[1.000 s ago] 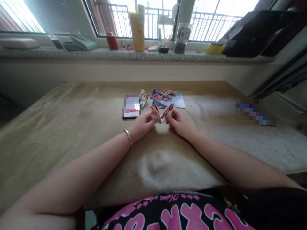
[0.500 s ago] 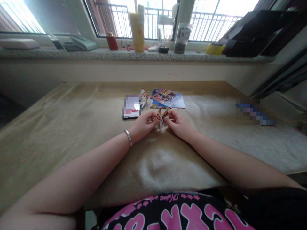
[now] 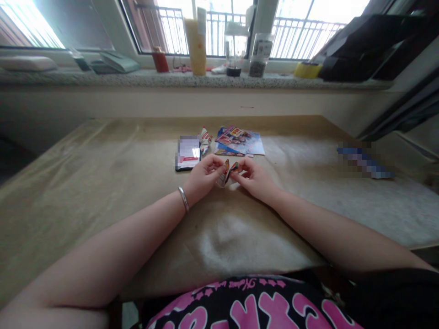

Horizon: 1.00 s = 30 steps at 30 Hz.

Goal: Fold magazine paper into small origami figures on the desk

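Note:
Between my two hands is a small piece of folded paper (image 3: 224, 176), colourfully printed, with pointed flaps standing up and a pale underside. My left hand (image 3: 207, 173), a silver bangle on its wrist, pinches the paper's left side. On the opposite side, the fingers of my right hand (image 3: 253, 176) are closed on a flap by thumb and fingertips. Just beyond my left hand lies a phone or small tablet (image 3: 188, 153) with a lit screen. Touching its right edge or close by is another folded paper piece (image 3: 206, 139), white and red.
Printed leaflets (image 3: 243, 139) lie in a pile behind my hands. A blurred blue strip-like item (image 3: 365, 162) is at the table's right. Bottles, a yellow cylinder (image 3: 195, 48) and a black object (image 3: 363, 48) stand along the stone windowsill (image 3: 120, 80).
The folded paper has turned and moved slightly left and down, its flaps now closer together. My left hand has shifted a little left with it.

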Each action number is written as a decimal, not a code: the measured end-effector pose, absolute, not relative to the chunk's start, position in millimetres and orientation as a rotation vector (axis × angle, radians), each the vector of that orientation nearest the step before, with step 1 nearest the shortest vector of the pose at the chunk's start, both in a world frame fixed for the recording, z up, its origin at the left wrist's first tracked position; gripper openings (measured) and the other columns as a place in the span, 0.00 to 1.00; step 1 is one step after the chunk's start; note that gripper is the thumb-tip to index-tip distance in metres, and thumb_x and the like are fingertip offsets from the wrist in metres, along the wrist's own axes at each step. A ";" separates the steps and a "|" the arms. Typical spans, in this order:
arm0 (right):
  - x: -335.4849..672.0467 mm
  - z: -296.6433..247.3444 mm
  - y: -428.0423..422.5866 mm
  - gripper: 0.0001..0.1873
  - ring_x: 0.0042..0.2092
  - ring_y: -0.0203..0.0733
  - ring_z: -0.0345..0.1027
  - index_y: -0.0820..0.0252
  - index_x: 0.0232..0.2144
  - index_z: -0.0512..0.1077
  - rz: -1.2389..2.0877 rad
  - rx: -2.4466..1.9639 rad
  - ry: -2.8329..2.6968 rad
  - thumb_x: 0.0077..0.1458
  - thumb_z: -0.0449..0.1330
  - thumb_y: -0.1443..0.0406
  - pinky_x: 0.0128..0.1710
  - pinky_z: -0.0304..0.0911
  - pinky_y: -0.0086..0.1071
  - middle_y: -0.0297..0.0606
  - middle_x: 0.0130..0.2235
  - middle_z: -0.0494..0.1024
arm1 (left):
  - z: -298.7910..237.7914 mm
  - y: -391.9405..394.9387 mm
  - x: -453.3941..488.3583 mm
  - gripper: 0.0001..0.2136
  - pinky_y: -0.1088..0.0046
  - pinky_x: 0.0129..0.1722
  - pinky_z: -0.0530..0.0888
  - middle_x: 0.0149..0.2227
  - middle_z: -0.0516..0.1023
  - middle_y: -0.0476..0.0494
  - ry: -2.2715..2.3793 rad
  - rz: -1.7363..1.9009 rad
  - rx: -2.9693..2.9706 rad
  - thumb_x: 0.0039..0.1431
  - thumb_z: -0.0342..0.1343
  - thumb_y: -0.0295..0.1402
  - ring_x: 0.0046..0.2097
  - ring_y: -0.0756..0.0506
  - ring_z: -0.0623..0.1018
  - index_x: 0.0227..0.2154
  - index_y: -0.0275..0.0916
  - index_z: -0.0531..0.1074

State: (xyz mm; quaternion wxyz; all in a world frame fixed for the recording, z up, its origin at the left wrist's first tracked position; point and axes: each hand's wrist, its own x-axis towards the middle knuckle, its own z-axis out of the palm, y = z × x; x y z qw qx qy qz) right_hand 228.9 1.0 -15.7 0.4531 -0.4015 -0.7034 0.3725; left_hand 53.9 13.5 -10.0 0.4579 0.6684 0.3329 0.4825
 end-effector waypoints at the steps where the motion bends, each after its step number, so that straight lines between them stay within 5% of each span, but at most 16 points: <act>1: 228.9 -16.0 1.2 0.10 0.31 0.35 0.64 0.57 0.30 0.65 0.927 -0.973 -1.710 0.50 0.60 0.58 0.28 0.60 0.28 0.31 0.30 0.69 | -9.4 12.6 54.4 0.11 0.77 0.31 0.69 0.28 0.71 0.50 0.826 1.182 1.654 0.52 0.59 0.38 0.30 0.52 0.71 0.29 0.36 0.65; 11: 227.8 -9.7 -1.7 0.09 0.32 0.35 0.66 0.57 0.28 0.68 0.878 -0.905 -1.721 0.51 0.59 0.57 0.29 0.62 0.29 0.33 0.29 0.71 | -3.6 2.1 59.7 0.13 0.79 0.24 0.67 0.25 0.69 0.51 0.874 1.192 1.739 0.54 0.57 0.43 0.25 0.54 0.69 0.29 0.37 0.66; 20: 225.1 -10.1 -4.7 0.05 0.35 0.35 0.66 0.57 0.31 0.67 0.779 -0.917 -1.736 0.53 0.58 0.62 0.30 0.64 0.29 0.33 0.32 0.70 | 2.8 -4.5 64.0 0.05 0.80 0.21 0.64 0.24 0.66 0.52 0.852 1.199 1.730 0.53 0.54 0.33 0.24 0.55 0.67 0.29 0.37 0.64; 30: 226.0 -6.2 -9.4 0.06 0.34 0.35 0.65 0.57 0.29 0.67 0.758 -0.888 -1.771 0.54 0.57 0.61 0.32 0.67 0.30 0.33 0.32 0.69 | 8.6 -9.7 64.4 0.05 0.79 0.28 0.67 0.28 0.66 0.49 0.874 1.232 1.842 0.54 0.52 0.32 0.32 0.52 0.68 0.27 0.37 0.64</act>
